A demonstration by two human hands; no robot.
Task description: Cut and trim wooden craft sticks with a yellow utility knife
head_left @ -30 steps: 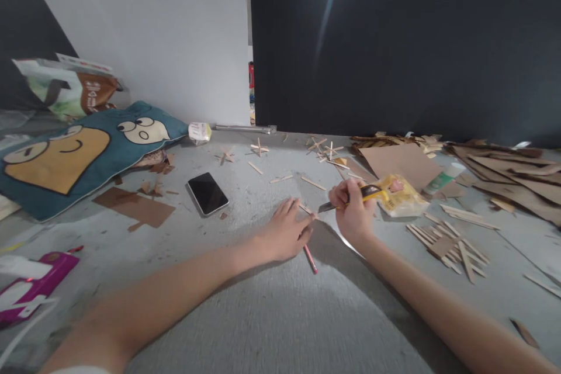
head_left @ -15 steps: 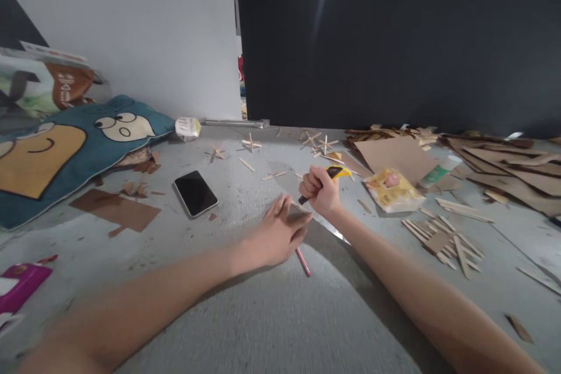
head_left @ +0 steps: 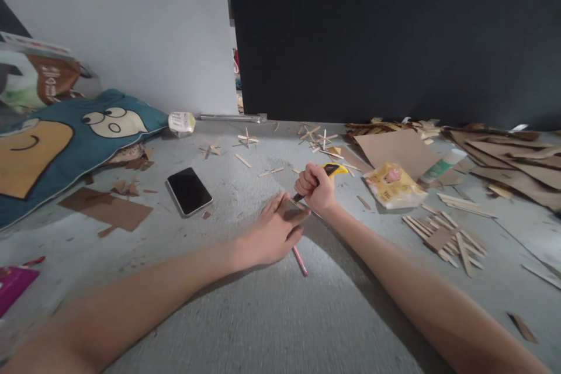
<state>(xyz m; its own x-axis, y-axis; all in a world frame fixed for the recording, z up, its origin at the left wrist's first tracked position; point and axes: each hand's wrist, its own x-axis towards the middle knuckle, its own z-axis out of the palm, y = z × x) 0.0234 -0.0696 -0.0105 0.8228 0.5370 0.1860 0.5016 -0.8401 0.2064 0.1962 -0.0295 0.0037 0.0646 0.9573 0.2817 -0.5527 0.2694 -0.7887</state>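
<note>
Wooden stick [head_left: 300,204], one: between thumb and forefinger tips of the person's left hand [head_left: 272,236], fingers spread low. Yellow utility knife [head_left: 336,169], one: gripped in curled fingers, right hand [head_left: 319,190], dark end by the stick. Pink pencil [head_left: 300,262]: just beside left hand.

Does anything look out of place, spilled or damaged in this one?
The teal cushion looks out of place, lying beside strewn brown cardboard scraps on a gray surface where the right hand holds a yellow cutter. I see no spill or obvious damage around the left hand.
</note>
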